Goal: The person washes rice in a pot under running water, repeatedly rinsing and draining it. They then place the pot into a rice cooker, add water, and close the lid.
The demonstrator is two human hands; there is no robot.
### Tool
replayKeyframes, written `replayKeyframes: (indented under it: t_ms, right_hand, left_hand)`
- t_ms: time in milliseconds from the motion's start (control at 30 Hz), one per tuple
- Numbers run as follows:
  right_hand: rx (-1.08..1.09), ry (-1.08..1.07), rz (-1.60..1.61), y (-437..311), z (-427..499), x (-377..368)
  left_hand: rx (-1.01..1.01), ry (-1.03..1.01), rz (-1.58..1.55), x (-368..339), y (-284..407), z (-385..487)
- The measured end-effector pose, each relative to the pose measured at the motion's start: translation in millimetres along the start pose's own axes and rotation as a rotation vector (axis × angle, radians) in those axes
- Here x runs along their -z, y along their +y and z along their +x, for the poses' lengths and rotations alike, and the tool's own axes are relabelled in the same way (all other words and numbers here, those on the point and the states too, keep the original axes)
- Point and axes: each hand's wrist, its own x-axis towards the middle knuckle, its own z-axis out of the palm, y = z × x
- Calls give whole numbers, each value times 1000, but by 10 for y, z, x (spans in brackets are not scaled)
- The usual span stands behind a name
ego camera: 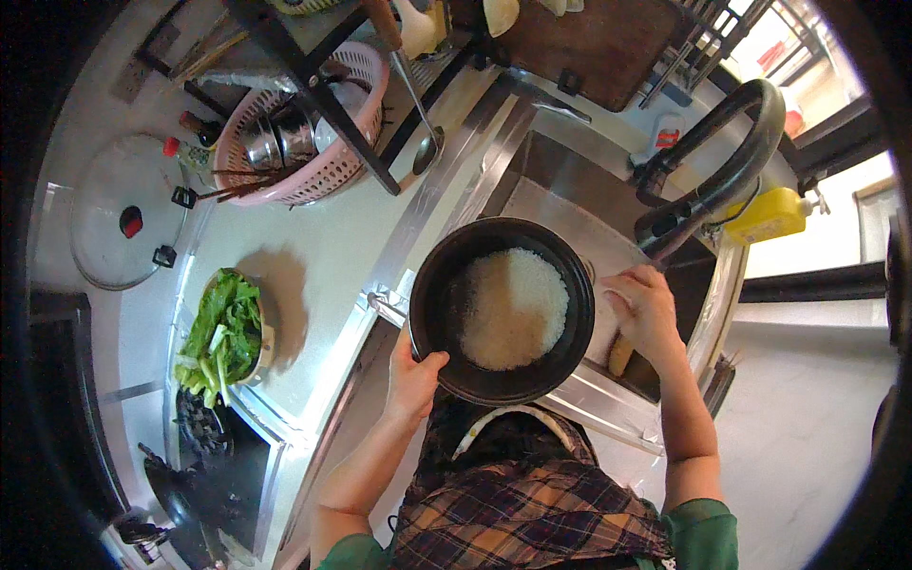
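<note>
My left hand point(417, 381) grips the left rim of a round dark cooking pot point(436, 306), thumb over the edge. White rice grains point(554, 285) spread over its bottom, partly in brownish shadow. Whether water covers them is hard to tell. Just right of the pot, over the sink point(563, 203), my right hand point(641, 306) is raised with fingers loosely bent. Nothing shows in it. Its fingertips point towards the pot, below the black faucet point(662, 231).
Leafy green vegetables point(221, 335) fill a bowl on the counter point(320, 285). A pink basket point(306, 189) of metal ware stands beneath a black rack point(349, 135), from which a ladle point(427, 149) hangs. Beyond the faucet is a yellow bottle point(769, 217). A glass lid point(107, 214) hangs at left.
</note>
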Motion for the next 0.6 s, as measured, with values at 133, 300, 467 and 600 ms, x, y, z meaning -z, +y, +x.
replayKeyframes:
  t_ms: [133,300,467,600]
  right_hand:
    - [402,-294,-134,-396,282,-109]
    - [659,-691,-643,-572,515,-418]
    - [769,-859,-844,-565,627,-562]
    - [780,-903,-819,-566,690,-639]
  left_hand:
    - [-71,-2,-121,11,-84,-30]
    - [-68,2,-179,90,-222,2]
    - [-92,17,-135,152,-379,73]
    - [-118,11,-99,177,-441,119]
